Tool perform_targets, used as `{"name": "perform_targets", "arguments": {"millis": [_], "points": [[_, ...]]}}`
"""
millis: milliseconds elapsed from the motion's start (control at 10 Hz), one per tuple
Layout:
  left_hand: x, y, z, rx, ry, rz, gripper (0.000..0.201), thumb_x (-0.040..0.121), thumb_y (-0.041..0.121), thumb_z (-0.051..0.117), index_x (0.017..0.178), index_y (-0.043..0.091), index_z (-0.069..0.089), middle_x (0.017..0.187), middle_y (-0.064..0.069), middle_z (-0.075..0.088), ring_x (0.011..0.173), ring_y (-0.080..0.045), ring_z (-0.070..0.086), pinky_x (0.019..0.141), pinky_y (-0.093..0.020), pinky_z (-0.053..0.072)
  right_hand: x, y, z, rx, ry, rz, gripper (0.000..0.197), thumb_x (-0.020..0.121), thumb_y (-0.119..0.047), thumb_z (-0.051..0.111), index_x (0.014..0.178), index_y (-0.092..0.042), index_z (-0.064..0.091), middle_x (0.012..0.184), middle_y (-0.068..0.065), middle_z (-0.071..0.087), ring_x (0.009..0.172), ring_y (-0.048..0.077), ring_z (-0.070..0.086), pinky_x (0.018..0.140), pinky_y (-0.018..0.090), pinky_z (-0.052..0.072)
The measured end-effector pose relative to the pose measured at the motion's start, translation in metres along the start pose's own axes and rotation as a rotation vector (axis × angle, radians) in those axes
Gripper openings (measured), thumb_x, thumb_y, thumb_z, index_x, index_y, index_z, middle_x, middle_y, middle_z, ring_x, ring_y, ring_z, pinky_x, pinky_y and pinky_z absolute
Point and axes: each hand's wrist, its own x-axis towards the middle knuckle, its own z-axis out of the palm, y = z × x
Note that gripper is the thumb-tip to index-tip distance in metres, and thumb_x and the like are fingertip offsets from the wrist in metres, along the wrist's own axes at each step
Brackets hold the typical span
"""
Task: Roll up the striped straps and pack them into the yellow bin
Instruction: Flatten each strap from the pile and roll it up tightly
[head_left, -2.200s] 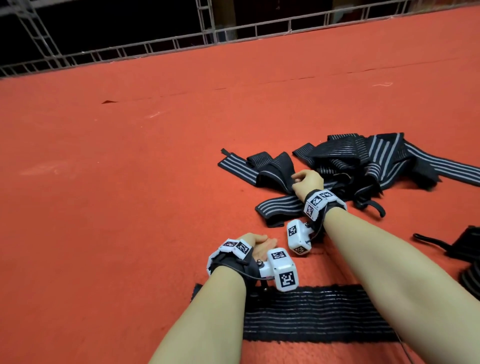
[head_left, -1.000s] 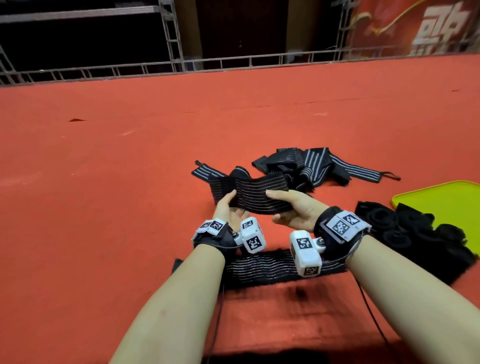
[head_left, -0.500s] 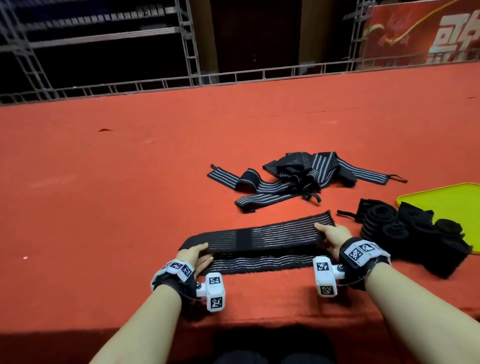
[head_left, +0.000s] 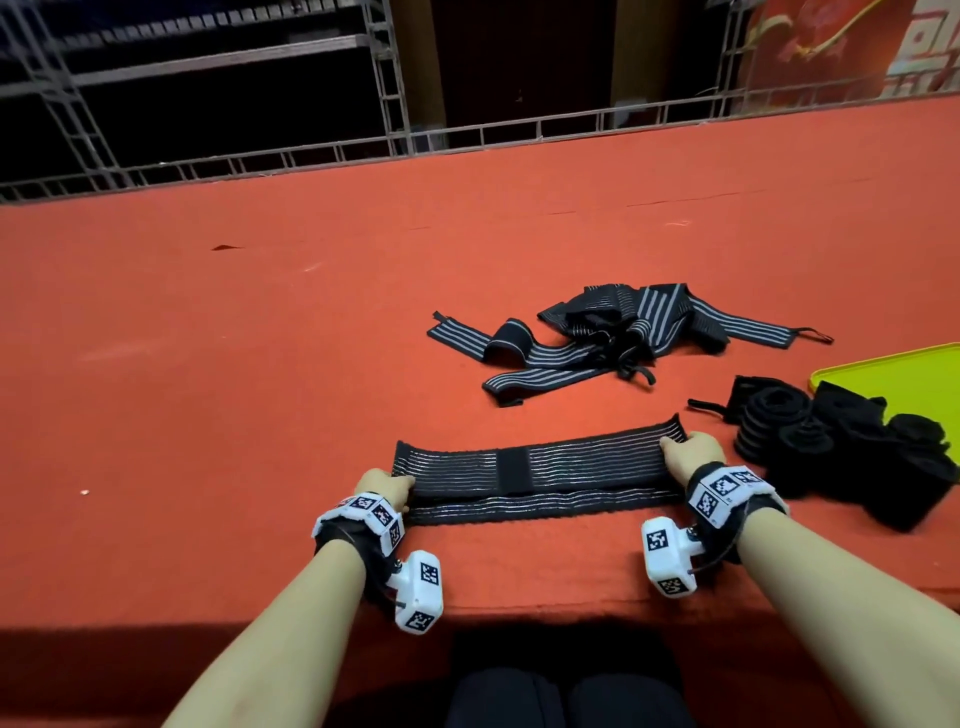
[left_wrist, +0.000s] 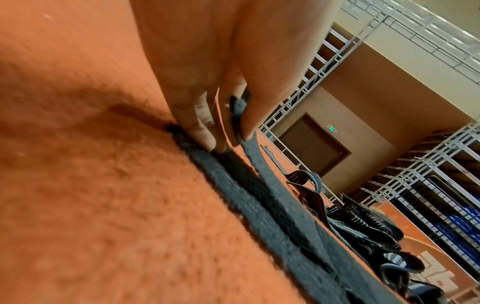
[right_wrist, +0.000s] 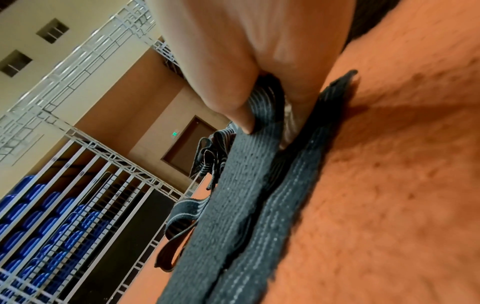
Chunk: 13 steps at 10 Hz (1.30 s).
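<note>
A black strap with thin grey stripes (head_left: 540, 467) is stretched flat between my hands, lying partly over a second striped strap (head_left: 535, 506) on the red table. My left hand (head_left: 387, 488) pinches its left end (left_wrist: 237, 115) between thumb and fingers. My right hand (head_left: 688, 457) pinches its right end (right_wrist: 262, 115) the same way. A loose heap of unrolled striped straps (head_left: 618, 338) lies farther back. The yellow bin (head_left: 898, 379) sits at the right edge, with several rolled black straps (head_left: 831, 436) piled at its near corner.
The red felt table (head_left: 260, 389) stretches wide to the left and back. Its near edge runs just below my wrists. A metal truss railing (head_left: 467, 140) borders the far side.
I lifted a strap from the heap with both hands, brought it toward me and pulled it out flat over the strap near the table edge. The head view tilted up.
</note>
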Motion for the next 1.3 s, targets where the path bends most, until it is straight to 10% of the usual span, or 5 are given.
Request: {"name": "perform_targets", "arguments": {"millis": [500, 800, 1000, 1100, 1300], "points": [[-0.007, -0.011, -0.020, 0.381, 0.019, -0.004, 0.025, 0.081, 0.023, 0.065, 0.087, -0.001, 0.071, 0.081, -0.016, 0.070, 0.071, -0.028, 0.060, 0.064, -0.028, 0.042, -0.011, -0.006, 0.000, -0.197, 0.030, 0.117, 0.031, 0.094, -0.016, 0.052, 0.107, 0.010, 0.065, 0.109, 0.025, 0.065, 0.105, 0.036, 0.060, 0.075, 0.031, 0.041], [0.005, 0.007, -0.019, 0.465, -0.039, -0.028, 0.024, 0.086, 0.009, 0.062, 0.066, -0.003, 0.055, 0.085, -0.018, 0.062, 0.084, -0.029, 0.063, 0.079, -0.031, 0.050, 0.002, -0.013, 0.003, -0.216, 0.193, 0.315, 0.031, 0.094, 0.017, 0.026, 0.117, 0.026, 0.044, 0.127, 0.035, 0.050, 0.121, 0.044, 0.047, 0.102, 0.044, 0.034], [-0.007, 0.016, -0.017, 0.662, -0.047, 0.007, 0.034, 0.092, 0.011, 0.055, 0.123, -0.003, 0.057, 0.125, -0.017, 0.059, 0.095, -0.023, 0.054, 0.076, -0.022, 0.037, -0.009, -0.015, 0.001, -0.173, 0.167, 0.271, 0.025, 0.092, 0.012, 0.040, 0.113, 0.021, 0.052, 0.121, 0.032, 0.056, 0.116, 0.041, 0.052, 0.095, 0.039, 0.039], [-0.005, 0.014, -0.012, 0.692, 0.002, -0.056, 0.044, 0.091, -0.017, 0.031, 0.124, 0.001, 0.055, 0.128, -0.005, 0.058, 0.118, -0.017, 0.056, 0.087, -0.019, 0.043, -0.012, -0.013, 0.002, -0.161, 0.131, 0.244, 0.024, 0.091, 0.008, 0.047, 0.111, 0.013, 0.058, 0.116, 0.026, 0.061, 0.110, 0.036, 0.058, 0.087, 0.037, 0.045], [0.012, 0.008, -0.008, 0.893, 0.055, -0.015, 0.026, 0.092, 0.011, 0.054, 0.116, 0.002, 0.063, 0.117, -0.009, 0.064, 0.111, -0.023, 0.059, 0.086, -0.024, 0.046, -0.016, 0.001, 0.000, -0.174, 0.103, 0.098, 0.027, 0.086, -0.005, 0.057, 0.109, 0.009, 0.058, 0.115, 0.027, 0.060, 0.111, 0.040, 0.055, 0.087, 0.038, 0.044]]}}
